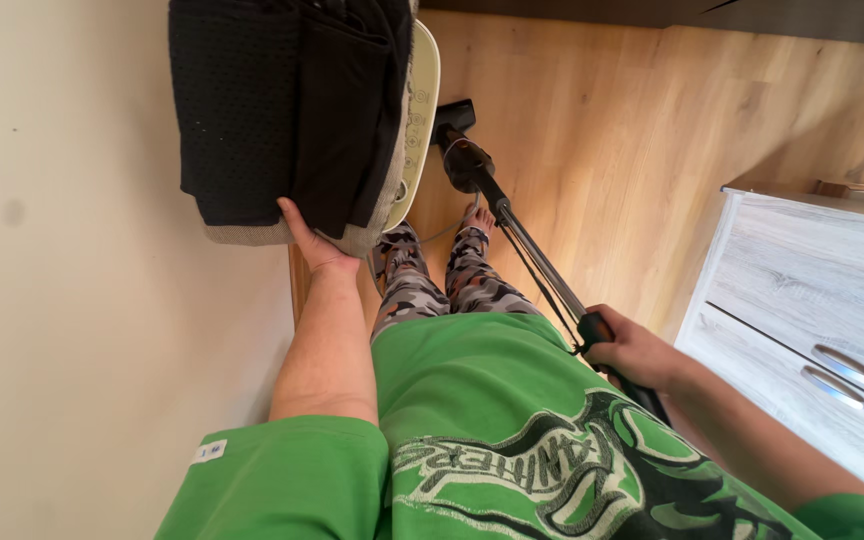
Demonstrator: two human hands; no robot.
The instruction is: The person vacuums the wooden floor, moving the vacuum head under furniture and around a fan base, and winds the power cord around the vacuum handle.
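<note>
The person's right hand is closed in a full grip around the black handle of a stick vacuum cleaner. The vacuum's long axis runs on a diagonal through the view, from the gripped handle at lower right up and to the left, ending at the black floor head, which rests on the floor out in front of the person's bare feet. The head therefore points away from the person, toward the top of the view, and the thin dark tube with a cable alongside it slopes down from the hand to the bulkier black body just above the head.

The left hand is open, palm and fingers pressed flat against the underside of a stack of folded dark laundry; the thumb lies along the lower edge of the pile. The stack is black and dark mesh fabric over a grey-beige layer, and it sits against a cream-coloured oval object with buttons that stands just beside the vacuum's body.

The floor is light wood-look laminate with the boards running diagonally. A plain cream wall fills the left side. At right stands a pale grey wood-grain chest of drawers with curved metal handles, well apart from the vacuum's head. The person wears a green printed T-shirt and camouflage leggings.
</note>
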